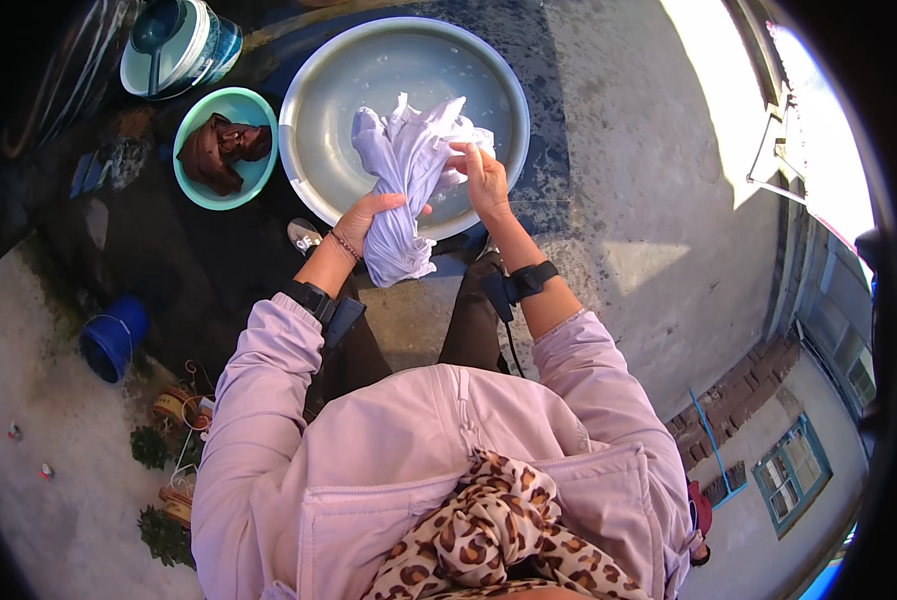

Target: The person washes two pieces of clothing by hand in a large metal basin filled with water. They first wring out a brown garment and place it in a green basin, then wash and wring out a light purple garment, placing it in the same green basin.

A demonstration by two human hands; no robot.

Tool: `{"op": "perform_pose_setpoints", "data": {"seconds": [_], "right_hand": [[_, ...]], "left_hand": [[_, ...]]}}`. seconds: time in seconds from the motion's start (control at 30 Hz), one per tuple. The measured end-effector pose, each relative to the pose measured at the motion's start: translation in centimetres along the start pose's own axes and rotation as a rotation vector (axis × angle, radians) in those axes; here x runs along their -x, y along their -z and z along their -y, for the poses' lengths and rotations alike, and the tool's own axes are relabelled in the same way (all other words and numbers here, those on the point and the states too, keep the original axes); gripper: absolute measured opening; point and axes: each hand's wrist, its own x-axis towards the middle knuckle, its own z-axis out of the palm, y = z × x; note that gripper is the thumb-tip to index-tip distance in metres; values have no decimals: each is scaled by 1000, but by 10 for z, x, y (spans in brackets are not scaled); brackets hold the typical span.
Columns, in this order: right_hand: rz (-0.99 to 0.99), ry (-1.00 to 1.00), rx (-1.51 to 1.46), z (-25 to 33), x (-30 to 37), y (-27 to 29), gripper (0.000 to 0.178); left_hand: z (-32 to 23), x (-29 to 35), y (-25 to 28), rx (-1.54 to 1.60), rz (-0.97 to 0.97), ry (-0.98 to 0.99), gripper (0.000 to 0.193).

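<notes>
Upper centre of frame: pale lavender cloth overlapping lower rim of metal basin, long axis running upward, leaning right. Your left hand, nearer cloth's middle, gripping it; your right hand touching upper-right folds, pinch unclear.

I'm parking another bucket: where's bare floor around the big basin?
Bare concrete lies right of the silver basin, up to the sunlit strip. Left is crowded: green bowl with brown cloth, bucket with dipper. Lilac cloth, left hand and right hand crowd the basin's near side.
</notes>
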Motion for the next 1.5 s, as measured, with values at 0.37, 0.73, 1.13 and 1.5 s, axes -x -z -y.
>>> {"op": "perform_pose_setpoints", "data": {"seconds": [0.37,0.73,1.13,1.5], "right_hand": [[571,-535,-978,-26,17,-39,105],[176,-592,-1036,1,0,-28,49],[-401,-463,-114,-30,-7,-24,40],[-346,-206,766,-41,-11,-28,34]], "left_hand": [[14,15,-5,85,378,10,48],[29,14,-11,-184,111,60,41],[58,-36,-2,-1359,-393,19,53],[61,-42,-9,-1599,-445,34,57]]}}
